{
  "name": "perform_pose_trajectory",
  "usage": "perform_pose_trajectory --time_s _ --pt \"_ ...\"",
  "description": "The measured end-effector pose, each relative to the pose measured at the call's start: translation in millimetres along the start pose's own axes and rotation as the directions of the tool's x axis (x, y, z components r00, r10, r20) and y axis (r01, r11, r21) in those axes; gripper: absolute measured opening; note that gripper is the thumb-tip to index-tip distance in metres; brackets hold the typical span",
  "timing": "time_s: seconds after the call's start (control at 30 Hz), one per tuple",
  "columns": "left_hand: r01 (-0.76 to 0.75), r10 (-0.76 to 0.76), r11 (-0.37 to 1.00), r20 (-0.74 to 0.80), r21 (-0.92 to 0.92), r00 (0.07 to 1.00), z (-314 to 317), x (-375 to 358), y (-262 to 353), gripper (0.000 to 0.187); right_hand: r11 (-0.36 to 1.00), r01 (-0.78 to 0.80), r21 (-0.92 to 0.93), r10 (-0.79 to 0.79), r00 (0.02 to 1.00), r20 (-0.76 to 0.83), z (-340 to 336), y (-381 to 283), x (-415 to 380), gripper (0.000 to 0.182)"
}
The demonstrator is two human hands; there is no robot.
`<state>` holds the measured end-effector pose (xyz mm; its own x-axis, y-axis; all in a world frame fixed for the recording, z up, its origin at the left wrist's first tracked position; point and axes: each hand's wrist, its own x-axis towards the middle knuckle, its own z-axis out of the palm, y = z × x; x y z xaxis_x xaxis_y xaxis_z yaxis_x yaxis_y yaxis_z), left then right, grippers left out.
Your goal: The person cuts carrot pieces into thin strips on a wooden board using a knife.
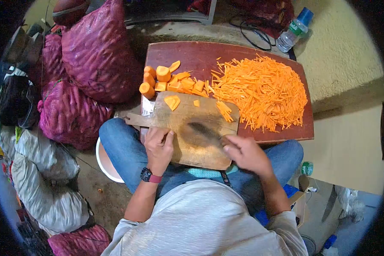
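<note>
A worn wooden cutting board lies across my lap, against the near edge of the reddish table. My left hand is closed at the board's left edge, just below its handle, with the fingers curled out of sight. In my right hand, at the board's right side, is a knife; its dark blade is smeared by motion over the middle of the board. A flat carrot slice, a small carrot bit and a few carrot sticks lie along the board's far part.
A large heap of carrot strips covers the right of the table. Carrot chunks and slices sit at its left. Mesh sacks stand on the left, above a white basin. A water bottle is at back right.
</note>
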<state>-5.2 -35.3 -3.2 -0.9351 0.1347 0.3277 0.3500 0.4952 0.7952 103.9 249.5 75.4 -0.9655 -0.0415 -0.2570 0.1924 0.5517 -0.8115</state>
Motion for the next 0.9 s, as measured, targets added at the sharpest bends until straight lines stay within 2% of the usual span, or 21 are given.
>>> perform_pose_trajectory --time_s 0.1,0.27,0.33,0.37,0.4,0.47,0.5,0.53,0.63,0.67,0.73,0.77,0.83,0.9 --pt "-0.158 0.145 0.97 0.083 0.184 0.986 1.8 -0.8 -1.1 0.006 0.999 0.011 -0.043 -0.019 0.981 -0.191 -31.3 26.6 3.7 0.034" --pt "-0.212 0.187 0.941 0.118 0.265 0.975 5.5 -2.9 -1.3 0.007 0.994 -0.002 -0.113 -0.036 0.943 -0.332 -64.9 46.8 17.2 0.034" --pt "-0.23 0.205 0.935 0.116 0.269 0.972 6.1 -2.5 -2.3 0.008 0.979 -0.065 -0.195 -0.029 0.895 -0.445 -72.9 41.0 17.5 0.033" --pt "-0.228 0.202 0.936 0.122 0.269 0.972 6.2 -2.7 -2.4 0.009 0.98 0.0 -0.201 -0.104 0.856 -0.507 -73.0 49.7 19.3 0.033" --pt "-0.226 0.198 0.937 0.128 0.268 0.972 6.0 -3.0 -2.6 0.01 0.98 0.001 -0.198 -0.104 0.854 -0.509 -72.0 49.1 20.3 0.033" --pt "-0.232 0.203 0.933 0.13 0.275 0.971 7.1 -2.8 -3.9 0.01 0.982 0.102 -0.16 -0.184 0.727 -0.662 -67.9 44.8 21.1 0.035" --pt "-0.234 0.205 0.931 0.128 0.28 0.97 7.9 -2.2 -3.7 0.011 0.988 0.035 -0.15 -0.123 0.765 -0.633 -68.7 38.0 17.0 0.039" --pt "-0.238 0.21 0.93 0.126 0.279 0.969 8.1 -1.9 -2.7 0.011 0.988 0.037 -0.151 -0.126 0.762 -0.636 -63.0 38.9 15.2 0.039" --pt "-0.231 0.199 0.922 0.13 0.311 0.971 7.7 -0.1 -2.5 0.011 0.869 0.206 -0.449 -0.436 0.749 -0.5 -36.0 39.6 11.9 0.043" --pt "-0.223 0.191 0.93 0.134 0.292 0.972 9.0 -0.7 -5.9 0.011 0.866 0.218 -0.449 -0.445 0.746 -0.495 -26.7 37.7 9.8 0.043" --pt "-0.209 0.178 0.936 0.133 0.285 0.975 8.5 -0.4 -8.0 0.011 0.815 0.245 -0.526 -0.453 0.835 -0.314 -8.7 36.1 5.5 0.048" --pt "-0.211 0.18 0.941 0.135 0.266 0.974 8.0 0.0 -7.9 0.011 0.815 0.255 -0.519 -0.458 0.834 -0.309 -1.5 35.8 3.9 0.048" --pt "-0.214 0.184 0.943 0.137 0.254 0.973 6.6 0.6 -5.3 0.01 0.736 0.328 -0.591 -0.494 0.859 -0.138 10.4 35.4 1.8 0.054" --pt "-0.221 0.192 0.935 0.127 0.278 0.973 7.1 2.2 -1.5 0.01 0.729 0.356 -0.585 -0.506 0.856 -0.11 21.6 35.5 3.2 0.055"
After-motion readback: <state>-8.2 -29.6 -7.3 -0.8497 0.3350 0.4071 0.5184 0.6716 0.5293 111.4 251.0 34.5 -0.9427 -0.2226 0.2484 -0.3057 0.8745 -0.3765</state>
